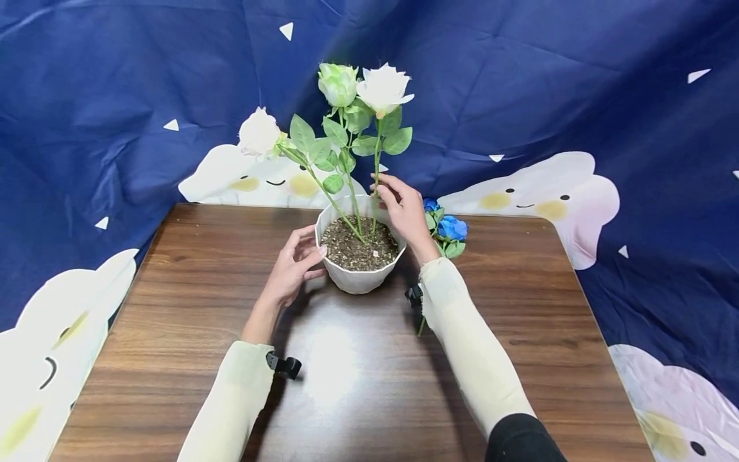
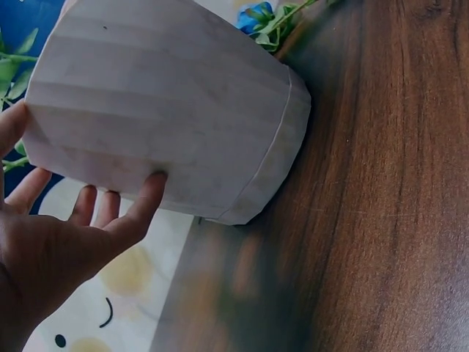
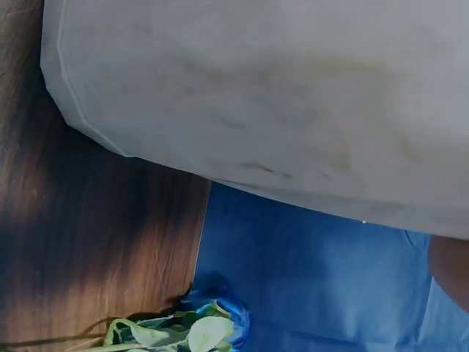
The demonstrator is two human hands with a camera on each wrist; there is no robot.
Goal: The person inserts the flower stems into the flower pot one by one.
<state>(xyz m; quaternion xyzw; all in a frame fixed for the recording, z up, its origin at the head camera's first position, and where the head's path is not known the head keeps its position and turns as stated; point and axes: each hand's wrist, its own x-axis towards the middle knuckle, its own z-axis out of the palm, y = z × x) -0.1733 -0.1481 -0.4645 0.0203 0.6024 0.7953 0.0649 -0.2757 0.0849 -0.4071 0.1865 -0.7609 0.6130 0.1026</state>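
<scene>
The white faceted pot (image 1: 359, 282), filled with dark soil (image 1: 355, 256), stands upright on the table. Three stems rise from the soil: a white rose (image 1: 384, 88) on the right, a pale green one (image 1: 338, 84) in the middle, and a white one (image 1: 260, 133) leaning left. My left hand (image 1: 294, 266) touches the pot's left side with spread fingers; in the left wrist view its fingertips (image 2: 155, 180) rest on the wall. My right hand (image 1: 403, 208) is over the pot's right rim, thumb and fingers pinching the right rose's stem (image 1: 377, 167). The right wrist view shows mostly pot wall (image 3: 242, 95).
Blue roses (image 1: 452, 228) with green leaves lie on the wooden table (image 1: 519, 308) right of the pot, their stems passing beneath my right forearm. Behind the table's far edge hangs a dark blue cloth (image 1: 519, 77) with smiling clouds.
</scene>
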